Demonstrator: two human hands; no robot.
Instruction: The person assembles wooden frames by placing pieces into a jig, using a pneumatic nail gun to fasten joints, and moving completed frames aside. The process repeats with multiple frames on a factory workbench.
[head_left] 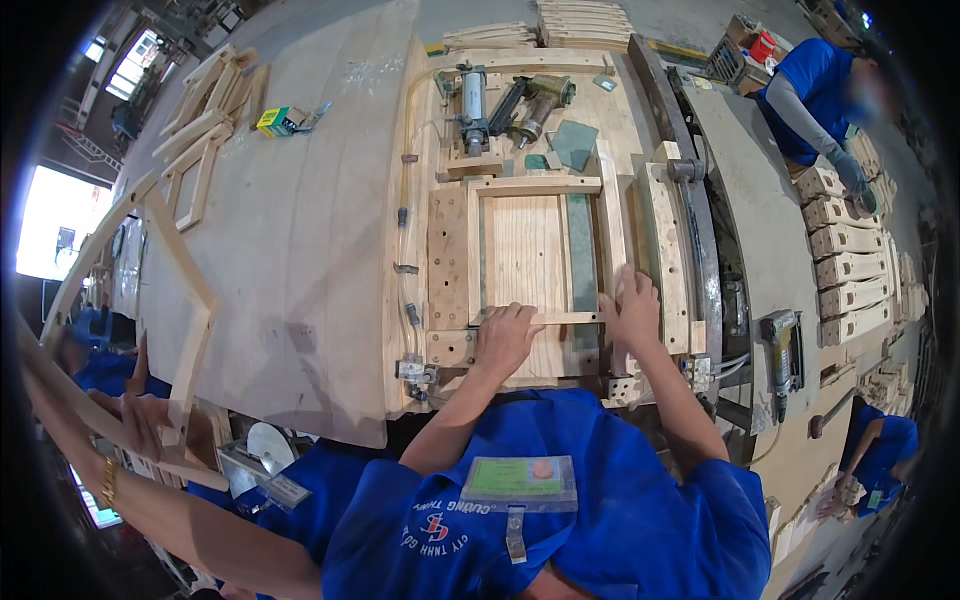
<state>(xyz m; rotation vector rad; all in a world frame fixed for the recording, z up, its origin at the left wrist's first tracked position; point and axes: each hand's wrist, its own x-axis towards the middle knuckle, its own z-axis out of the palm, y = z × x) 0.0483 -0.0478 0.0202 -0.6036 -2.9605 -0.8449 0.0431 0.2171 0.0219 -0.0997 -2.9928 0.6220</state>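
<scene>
Left hand [505, 335]: palm down, fingers curled over the near rail [560, 318] of a wooden frame [540, 186]; grip closed on that rail near its left end.

Right hand [634, 308]: laid flat at the frame's near right corner, fingers spread and pressing on the right stile; grip open, enclosing nothing.

Frame: pale wood, rectangular, lying flat in a jig [448, 258] at the middle of the bench [300, 220]. Far rail sits against a stop block; a wood panel and a greenish strip show through the opening.

Jig: board with rows of holes left of the frame, wooden side blocks right of it, a clear hose running down its left edge.

Cylinder [472, 108]: metal, upright in view, at the far end of the jig, just beyond the frame.

Nail gun [535, 105]: lying just right of the cylinder, touching the jig's far board.

Second nail gun [782, 355]: resting on the grey side surface right of the jig, well apart from both hands.

Small box [277, 121]: yellow and green, far left on the bench, near loose frames [200, 150].

Stacked blocks [850, 265]: shaped wooden parts in a column at far right; a person in blue [815, 85] stands over them, gloved hand on the top one.

Another person's hand [140, 420], lower left, holds a large bare frame.
</scene>
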